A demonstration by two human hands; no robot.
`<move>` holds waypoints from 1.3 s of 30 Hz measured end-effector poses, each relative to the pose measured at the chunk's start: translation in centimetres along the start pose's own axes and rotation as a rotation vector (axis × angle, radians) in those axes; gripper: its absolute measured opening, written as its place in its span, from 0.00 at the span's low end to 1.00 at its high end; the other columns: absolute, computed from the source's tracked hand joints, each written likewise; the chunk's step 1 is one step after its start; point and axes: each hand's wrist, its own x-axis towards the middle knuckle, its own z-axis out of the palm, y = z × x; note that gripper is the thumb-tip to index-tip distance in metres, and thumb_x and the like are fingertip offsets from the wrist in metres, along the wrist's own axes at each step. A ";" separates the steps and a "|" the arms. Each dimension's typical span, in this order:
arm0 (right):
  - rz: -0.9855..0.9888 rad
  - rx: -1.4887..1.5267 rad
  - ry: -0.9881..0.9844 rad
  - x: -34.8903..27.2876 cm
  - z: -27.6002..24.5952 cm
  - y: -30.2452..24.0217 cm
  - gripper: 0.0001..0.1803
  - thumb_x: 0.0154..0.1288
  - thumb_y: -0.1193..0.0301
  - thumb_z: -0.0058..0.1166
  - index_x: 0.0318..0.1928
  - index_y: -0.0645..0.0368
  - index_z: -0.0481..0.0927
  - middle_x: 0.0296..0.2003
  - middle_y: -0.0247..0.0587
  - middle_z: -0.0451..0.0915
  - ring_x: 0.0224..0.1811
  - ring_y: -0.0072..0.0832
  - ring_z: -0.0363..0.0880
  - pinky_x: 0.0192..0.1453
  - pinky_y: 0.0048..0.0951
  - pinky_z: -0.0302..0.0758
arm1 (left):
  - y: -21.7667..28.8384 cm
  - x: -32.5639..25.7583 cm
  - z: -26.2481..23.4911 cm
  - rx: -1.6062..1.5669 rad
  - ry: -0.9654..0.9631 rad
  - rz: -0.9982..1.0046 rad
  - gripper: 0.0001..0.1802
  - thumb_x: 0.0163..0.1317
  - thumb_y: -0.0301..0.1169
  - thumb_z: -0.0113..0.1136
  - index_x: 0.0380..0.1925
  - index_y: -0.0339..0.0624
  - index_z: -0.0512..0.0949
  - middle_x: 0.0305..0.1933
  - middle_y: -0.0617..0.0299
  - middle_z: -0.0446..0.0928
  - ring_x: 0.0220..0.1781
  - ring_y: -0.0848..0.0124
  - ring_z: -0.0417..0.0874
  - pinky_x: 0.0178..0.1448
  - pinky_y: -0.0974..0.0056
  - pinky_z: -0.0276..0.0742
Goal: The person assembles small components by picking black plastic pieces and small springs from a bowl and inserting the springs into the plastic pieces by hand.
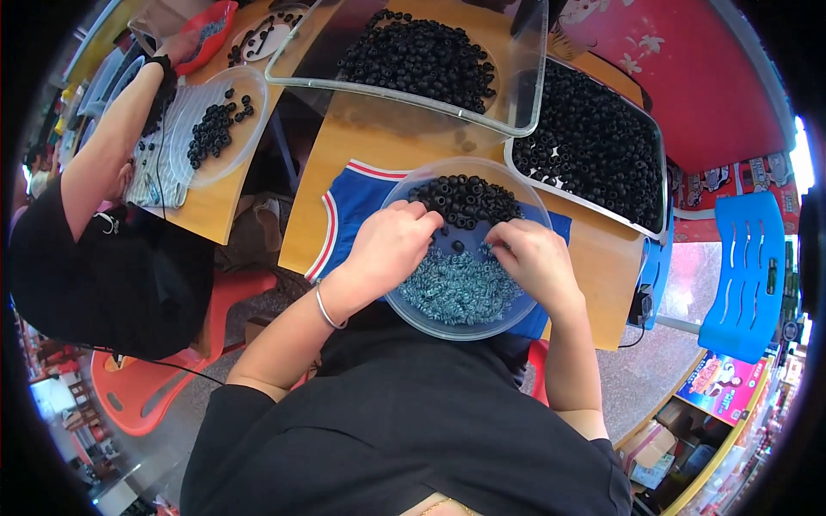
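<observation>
A round clear plastic tray [538,202] sits before me on a blue cloth [353,206] with red and white trim. Black bead-like parts [469,199] fill its far side, and small shiny grey-blue pieces [460,288] are heaped on its near side. Over the tray's left part, my left hand [391,245] has its fingertips pinched together by the black parts. My right hand [535,258], opposite it, is also pinched, over the grey-blue pieces. Whatever either hand holds is too small to make out. One black part [458,246] lies between the hands.
Beyond stands a large clear bin [404,82] of black parts; right of it, a white-rimmed tray [594,138] holds more. At left, a co-worker's arm [116,142] reaches to a red scoop [206,39], near a round lid [219,129] with black parts. A blue chair [744,275] stands right.
</observation>
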 end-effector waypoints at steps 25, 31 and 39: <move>0.306 0.620 0.061 -1.7 0.6 -0.1 0.05 0.56 0.79 0.59 0.35 0.64 0.79 0.28 0.31 0.81 0.26 0.12 0.74 0.30 0.15 0.70 | 1.3 1.0 1.2 -0.030 0.076 0.108 0.10 0.44 0.22 0.62 0.30 0.41 0.79 0.31 0.61 0.76 0.36 0.63 0.77 0.41 0.62 0.74; 0.330 0.742 0.148 -1.9 0.5 -0.1 0.06 0.60 0.76 0.60 0.38 0.62 0.81 0.28 0.32 0.82 0.26 0.13 0.75 0.31 0.18 0.73 | 2.3 0.8 0.2 -1.083 -0.114 -0.328 0.10 0.56 0.20 0.57 0.39 0.38 0.78 0.33 0.66 0.75 0.36 0.76 0.78 0.40 0.73 0.74; 0.319 1.012 0.099 -2.2 0.4 -0.9 0.05 0.60 0.77 0.60 0.38 0.63 0.81 0.31 0.30 0.82 0.32 0.13 0.78 0.37 0.16 0.74 | 3.0 0.2 1.9 -1.432 -0.188 -0.364 0.11 0.65 0.25 0.56 0.46 0.35 0.76 0.39 0.65 0.77 0.39 0.79 0.79 0.43 0.75 0.74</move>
